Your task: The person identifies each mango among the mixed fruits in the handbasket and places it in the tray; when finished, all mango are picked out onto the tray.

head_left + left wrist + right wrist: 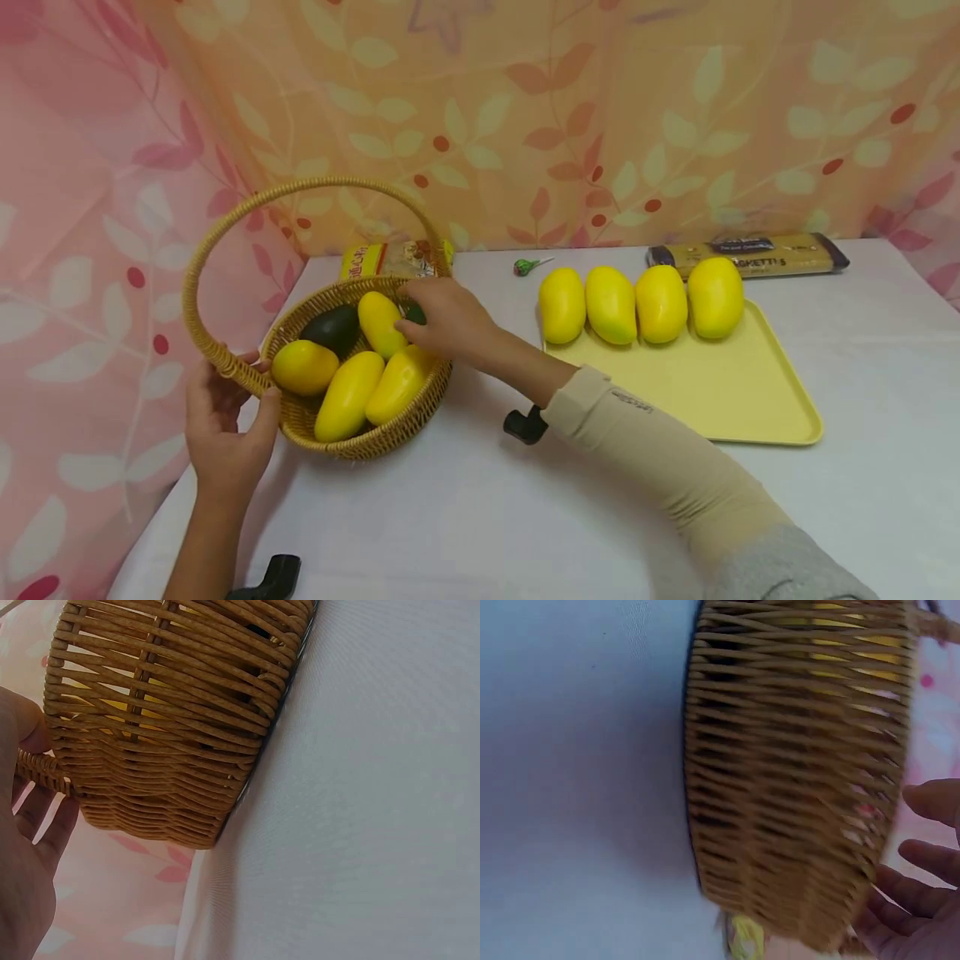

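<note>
A wicker basket with a tall arched handle stands at the left of the table. My left hand grips it at the handle's left base, thumb at the rim and fingers behind. My right hand is over the right rim; in the right wrist view its fingers are loosely extended and spread, with nothing visible between thumb and forefinger. Inside lie several yellow mangoes and a dark avocado. Another dark green thing shows beneath my right hand, mostly hidden.
Four-sided and yellow, a tray lies at the right with several mangoes lined along its back edge. Behind are a spaghetti packet, a lollipop and a yellow food packet. Floral cloth hangs at the back and left.
</note>
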`<act>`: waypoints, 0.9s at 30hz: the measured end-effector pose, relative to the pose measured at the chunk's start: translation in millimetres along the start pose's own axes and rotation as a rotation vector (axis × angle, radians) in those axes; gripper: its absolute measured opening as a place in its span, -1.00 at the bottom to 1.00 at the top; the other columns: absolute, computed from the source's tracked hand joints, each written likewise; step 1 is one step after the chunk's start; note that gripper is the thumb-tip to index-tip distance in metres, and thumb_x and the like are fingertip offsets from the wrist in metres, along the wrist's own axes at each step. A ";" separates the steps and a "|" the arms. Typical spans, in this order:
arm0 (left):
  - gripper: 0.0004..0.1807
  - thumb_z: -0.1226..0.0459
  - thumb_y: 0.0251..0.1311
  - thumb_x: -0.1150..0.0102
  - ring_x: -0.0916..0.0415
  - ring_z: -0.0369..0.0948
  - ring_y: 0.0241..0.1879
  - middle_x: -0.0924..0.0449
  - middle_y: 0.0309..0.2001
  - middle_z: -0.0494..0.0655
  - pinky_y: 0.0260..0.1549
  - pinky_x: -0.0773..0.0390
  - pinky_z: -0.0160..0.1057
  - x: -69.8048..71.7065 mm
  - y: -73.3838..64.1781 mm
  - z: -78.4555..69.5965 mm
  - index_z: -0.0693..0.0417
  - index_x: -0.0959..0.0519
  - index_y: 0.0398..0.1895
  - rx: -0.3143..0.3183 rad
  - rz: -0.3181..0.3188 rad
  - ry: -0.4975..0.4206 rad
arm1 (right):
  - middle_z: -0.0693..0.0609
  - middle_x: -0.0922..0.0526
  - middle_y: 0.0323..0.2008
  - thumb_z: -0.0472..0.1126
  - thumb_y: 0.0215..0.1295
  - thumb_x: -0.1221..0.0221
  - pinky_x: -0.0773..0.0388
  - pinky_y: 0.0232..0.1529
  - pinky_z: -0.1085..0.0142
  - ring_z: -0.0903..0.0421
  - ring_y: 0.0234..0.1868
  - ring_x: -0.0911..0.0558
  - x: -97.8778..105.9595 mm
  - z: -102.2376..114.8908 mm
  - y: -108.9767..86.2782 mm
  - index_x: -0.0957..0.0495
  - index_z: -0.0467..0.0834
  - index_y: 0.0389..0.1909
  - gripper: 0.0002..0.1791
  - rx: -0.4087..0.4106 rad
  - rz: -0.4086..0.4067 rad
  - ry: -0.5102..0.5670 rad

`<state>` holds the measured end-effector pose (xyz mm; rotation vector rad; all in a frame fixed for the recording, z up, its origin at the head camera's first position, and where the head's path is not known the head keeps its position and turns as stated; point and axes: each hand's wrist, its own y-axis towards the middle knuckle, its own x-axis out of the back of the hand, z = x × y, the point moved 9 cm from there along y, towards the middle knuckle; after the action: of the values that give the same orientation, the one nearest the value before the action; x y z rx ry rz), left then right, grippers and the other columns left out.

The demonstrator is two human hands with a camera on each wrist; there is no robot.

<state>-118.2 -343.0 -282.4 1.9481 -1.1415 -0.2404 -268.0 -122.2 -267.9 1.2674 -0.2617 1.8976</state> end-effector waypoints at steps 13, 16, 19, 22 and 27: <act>-0.18 0.75 -0.06 -0.16 -0.57 -0.10 0.06 -0.47 0.06 0.39 0.12 -0.51 -0.37 -3.1 2.4 -8.2 0.31 -0.29 0.39 0.010 -0.001 0.011 | 0.07 -0.54 -0.31 0.20 0.29 -0.26 -0.45 -0.22 0.28 0.09 -0.27 -0.52 -60.7 4.0 43.1 -0.27 -0.12 0.27 -0.29 -0.055 0.198 -0.188; -0.17 0.75 -0.06 -0.17 -0.57 -0.09 0.06 -0.47 0.07 0.38 0.12 -0.51 -0.36 -1.3 1.3 -3.2 0.30 -0.29 0.39 0.014 -0.002 0.008 | 0.06 -0.54 -0.31 0.15 0.26 -0.30 -0.46 -0.27 0.30 0.09 -0.29 -0.53 -60.1 1.3 43.0 -0.26 -0.10 0.25 -0.30 -0.072 0.191 -0.132; -0.17 0.74 -0.06 -0.19 -0.57 -0.08 0.06 -0.48 0.07 0.37 0.11 -0.52 -0.36 -0.2 -0.2 0.6 0.29 -0.29 0.40 0.019 -0.005 0.005 | 0.01 -0.58 -0.04 0.02 0.21 -0.34 -0.49 -0.13 0.31 0.10 -0.13 -0.53 -58.0 -1.1 42.1 -0.22 -0.10 0.39 -0.20 -0.076 0.173 -0.012; -0.17 0.75 -0.06 -0.18 -0.58 -0.09 0.05 -0.47 0.07 0.39 0.10 -0.52 -0.37 -0.6 -0.4 -1.1 0.30 -0.29 0.39 0.013 -0.007 0.003 | -0.01 -0.45 0.24 -0.10 0.17 -0.37 -0.46 0.04 0.30 0.12 0.04 -0.47 -56.8 -0.9 41.6 -0.13 -0.07 0.52 -0.08 -0.056 0.166 0.094; -0.17 0.74 -0.07 -0.18 -0.58 -0.09 0.05 -0.48 0.07 0.36 0.10 -0.52 -0.36 0.3 0.7 -0.3 0.31 -0.29 0.38 0.004 -0.003 0.005 | 0.00 -0.34 0.36 -0.23 0.16 -0.36 -0.41 0.16 0.32 0.14 0.15 -0.40 -53.8 4.0 41.3 -0.11 -0.01 0.53 -0.06 -0.014 0.172 0.173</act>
<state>-118.3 -343.2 -281.5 1.9536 -1.1363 -0.2349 -286.7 -178.6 -300.8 1.0922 -0.3005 2.1348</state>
